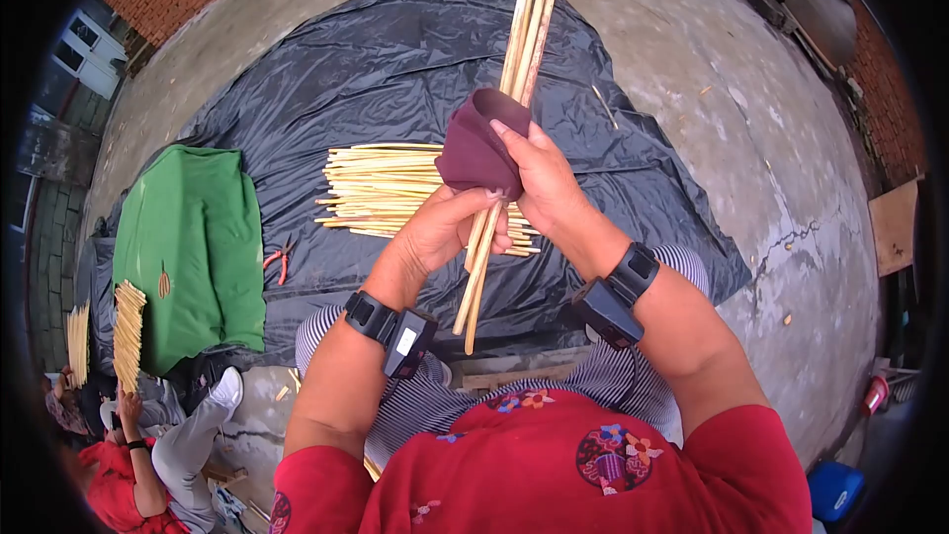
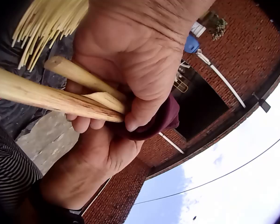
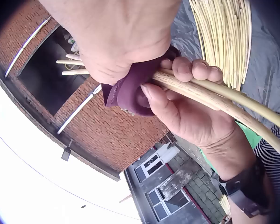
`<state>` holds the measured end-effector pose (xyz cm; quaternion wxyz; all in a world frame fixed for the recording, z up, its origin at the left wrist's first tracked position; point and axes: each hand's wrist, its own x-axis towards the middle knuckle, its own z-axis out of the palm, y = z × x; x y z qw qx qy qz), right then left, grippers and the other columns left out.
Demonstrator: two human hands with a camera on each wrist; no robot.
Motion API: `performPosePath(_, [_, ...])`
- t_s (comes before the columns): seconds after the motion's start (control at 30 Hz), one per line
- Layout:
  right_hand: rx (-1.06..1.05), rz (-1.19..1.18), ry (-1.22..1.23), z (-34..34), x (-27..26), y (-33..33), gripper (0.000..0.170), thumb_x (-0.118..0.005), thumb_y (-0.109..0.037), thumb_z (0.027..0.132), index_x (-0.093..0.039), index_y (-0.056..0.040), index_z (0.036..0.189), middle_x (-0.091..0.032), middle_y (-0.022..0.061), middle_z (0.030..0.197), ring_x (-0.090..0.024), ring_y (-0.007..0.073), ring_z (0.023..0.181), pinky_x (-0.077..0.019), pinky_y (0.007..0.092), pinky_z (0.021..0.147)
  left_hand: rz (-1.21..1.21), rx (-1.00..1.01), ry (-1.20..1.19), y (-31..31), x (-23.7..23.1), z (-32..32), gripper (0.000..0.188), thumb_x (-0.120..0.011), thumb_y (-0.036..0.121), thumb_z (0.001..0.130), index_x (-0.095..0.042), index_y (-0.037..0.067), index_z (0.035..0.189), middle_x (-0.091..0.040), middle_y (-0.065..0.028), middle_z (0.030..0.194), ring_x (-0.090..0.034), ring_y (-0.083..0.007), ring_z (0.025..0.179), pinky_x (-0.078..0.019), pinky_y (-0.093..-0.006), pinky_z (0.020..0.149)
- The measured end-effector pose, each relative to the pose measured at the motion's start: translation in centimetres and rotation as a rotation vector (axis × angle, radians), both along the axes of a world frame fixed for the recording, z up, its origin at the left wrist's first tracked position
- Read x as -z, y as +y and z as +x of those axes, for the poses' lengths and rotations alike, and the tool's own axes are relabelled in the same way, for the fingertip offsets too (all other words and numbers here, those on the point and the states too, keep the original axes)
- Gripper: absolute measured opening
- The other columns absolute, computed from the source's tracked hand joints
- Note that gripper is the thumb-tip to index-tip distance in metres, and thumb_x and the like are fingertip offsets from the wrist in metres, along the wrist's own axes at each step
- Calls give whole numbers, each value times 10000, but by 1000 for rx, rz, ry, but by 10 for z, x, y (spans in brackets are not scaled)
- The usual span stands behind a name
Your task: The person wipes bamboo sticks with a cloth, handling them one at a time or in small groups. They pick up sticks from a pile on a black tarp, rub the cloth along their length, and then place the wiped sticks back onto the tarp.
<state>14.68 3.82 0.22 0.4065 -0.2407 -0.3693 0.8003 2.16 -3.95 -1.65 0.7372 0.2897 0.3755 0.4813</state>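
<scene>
Several pale sticks [image 1: 478,282] are held up in a small bundle, slanting away from the person. A maroon cloth [image 1: 473,150] wraps part of their middle. The right hand [image 1: 546,178] grips cloth and sticks, its thumb on the cloth. Just below, the left hand [image 1: 450,227] curls round the sticks at the cloth's lower edge. In the left wrist view, the left hand [image 2: 130,60] has its thumb against the stick ends and the maroon cloth [image 2: 170,114]. The right wrist view shows the left fingers round the sticks [image 3: 214,95] beside the cloth [image 3: 135,88].
A pile of pale sticks [image 1: 381,188] lies on black sheeting [image 1: 346,59]. Left of it are red-handled pliers [image 1: 282,262] and a green cloth [image 1: 193,247]. Another person [image 1: 148,465] sits at the lower left, holding a stick bundle [image 1: 129,336]. A blue container [image 1: 835,489] stands at the lower right.
</scene>
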Motion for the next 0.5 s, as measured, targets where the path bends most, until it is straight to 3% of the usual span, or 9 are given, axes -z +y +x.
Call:
performPosePath(0.1, [-56,92,-55,2,-1,-3,345,-548,-238,937,-474,-17,1191,-603,104,1035,-608,139,887,-522,282,749,-12,-55,-91,-6,3,10,170,-578,214,897,-555,60,962,-590,-87,712,-611,-177,574,-509,-265,506])
performPosePath(0.2, [26,120,-17,-4,2,-5,363,-554,-278,937,-475,-19,1180,-605,100,1009,-610,134,851,-526,274,721,23,-37,-148,-6,10,15,120,-555,191,922,-531,77,951,-562,-47,684,-523,-123,483,-428,-234,425])
performPosePath(0.3, [95,103,-44,-2,-5,-7,371,-551,-316,941,-492,-15,1150,-608,88,974,-605,128,828,-522,267,712,54,-48,9,-5,9,19,115,-558,206,933,-518,99,947,-538,-13,668,-494,-93,476,-396,-217,419])
performPosePath(0.5, [291,71,-39,-2,-7,16,351,-535,-346,951,-555,-13,1060,-615,55,914,-594,103,803,-515,261,693,39,-53,51,-7,1,32,191,-579,235,930,-477,116,1040,-463,16,630,-422,-61,460,-340,-190,396])
